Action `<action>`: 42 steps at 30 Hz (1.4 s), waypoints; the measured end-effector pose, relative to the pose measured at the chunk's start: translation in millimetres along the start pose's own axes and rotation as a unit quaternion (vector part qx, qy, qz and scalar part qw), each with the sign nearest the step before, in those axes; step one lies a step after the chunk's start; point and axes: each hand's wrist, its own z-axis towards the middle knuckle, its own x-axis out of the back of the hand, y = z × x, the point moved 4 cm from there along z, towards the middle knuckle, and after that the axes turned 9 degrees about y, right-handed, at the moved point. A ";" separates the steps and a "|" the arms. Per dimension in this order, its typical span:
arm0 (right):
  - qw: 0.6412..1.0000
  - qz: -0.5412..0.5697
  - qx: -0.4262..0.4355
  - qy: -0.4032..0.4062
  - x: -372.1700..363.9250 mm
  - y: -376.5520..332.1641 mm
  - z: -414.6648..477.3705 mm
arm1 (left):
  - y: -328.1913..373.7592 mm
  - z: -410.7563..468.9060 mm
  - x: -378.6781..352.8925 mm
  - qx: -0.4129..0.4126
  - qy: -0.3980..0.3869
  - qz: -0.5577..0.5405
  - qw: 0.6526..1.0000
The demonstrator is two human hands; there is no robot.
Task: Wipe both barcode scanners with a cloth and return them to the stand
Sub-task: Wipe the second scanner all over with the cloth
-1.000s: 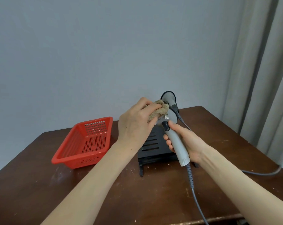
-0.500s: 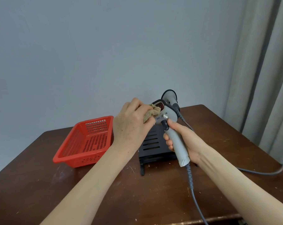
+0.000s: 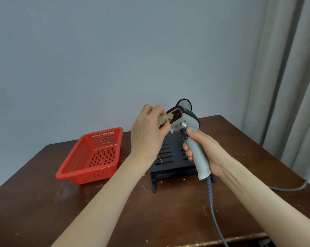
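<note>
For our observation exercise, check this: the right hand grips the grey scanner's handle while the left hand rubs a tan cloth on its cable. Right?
One slip. The head view shows the left hand holding the tan cloth to the scan window at the head of the grey scanner, not on its cable. The right hand does grip the handle.

Cloth (image 3: 164,119) against scanner (image 3: 190,132) window (both hand-held)

A dark brown wooden table (image 3: 168,220), scuffed and flecked with pale marks, stretches out below me. On its left side sits a red slotted plastic basket (image 3: 90,176). Just right of it, near the middle, a black slotted stand (image 3: 172,166) rests on small feet. A grey cable (image 3: 286,189) lies along the table's right side.
</note>
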 end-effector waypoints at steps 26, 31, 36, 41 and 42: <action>0.998 -0.049 0.002 0.041 6.2 5.7 -1.2 | -0.4 -3.6 -14.4 0.101 -0.035 -0.113 0.988; 0.998 -0.034 -0.017 0.044 10.9 9.3 -2.9 | -14.6 -10.3 -15.6 0.044 -0.074 -0.004 0.996; 0.999 -0.036 -0.025 0.030 9.0 5.7 0.7 | -4.9 -5.6 -11.9 0.047 -0.054 -0.078 0.994; 0.998 -0.031 -0.040 0.022 5.8 6.8 1.8 | 4.1 -2.5 -10.0 -0.004 -0.030 -0.104 0.994; 0.998 -0.027 -0.044 0.023 6.5 6.6 1.5 | 2.3 -2.3 -10.2 -0.017 -0.031 -0.094 0.995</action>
